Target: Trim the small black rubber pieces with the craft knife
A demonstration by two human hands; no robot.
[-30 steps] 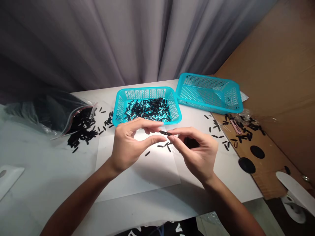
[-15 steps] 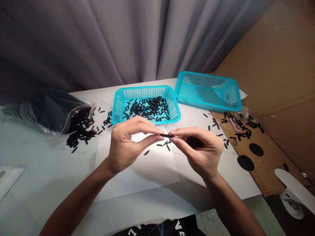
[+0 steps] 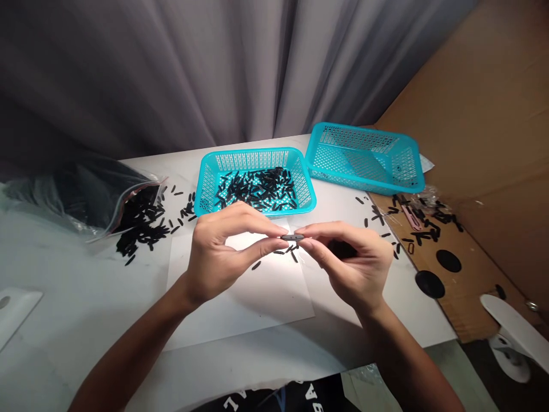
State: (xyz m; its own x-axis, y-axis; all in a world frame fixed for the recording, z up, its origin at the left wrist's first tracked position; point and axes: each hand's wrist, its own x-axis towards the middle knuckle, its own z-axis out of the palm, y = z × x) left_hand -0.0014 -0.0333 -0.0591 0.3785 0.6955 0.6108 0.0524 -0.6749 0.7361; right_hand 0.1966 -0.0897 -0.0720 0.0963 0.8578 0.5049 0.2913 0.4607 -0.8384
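Between my two hands, above the white sheet of paper (image 3: 240, 309), is a small black toggle button (image 3: 292, 237), long with tapered ends. Its greyish face, with tiny dark holes, is turned toward me. My left hand (image 3: 223, 252) pinches one end between thumb and fingertips. The other end is gripped the same way by my right hand (image 3: 358, 260). Several similar black pieces (image 3: 256, 265) lie loose on the paper below. Just beyond my hands stands a turquoise basket (image 3: 311, 200) with many more of them inside.
A second turquoise basket (image 3: 364, 184) sits at back right. On the left, a clear zip bag (image 3: 81, 200) spills black pieces (image 3: 143, 229). Cardboard (image 3: 463, 309) at right bears black discs (image 3: 430, 284), scattered pieces and a pink tool (image 3: 412, 218). A grey curtain (image 3: 240, 68) hangs behind.
The toggle button has been rolled between my fingertips, so its greyish face with holes now shows instead of a dark edge. Both hands stay in nearly the same place.
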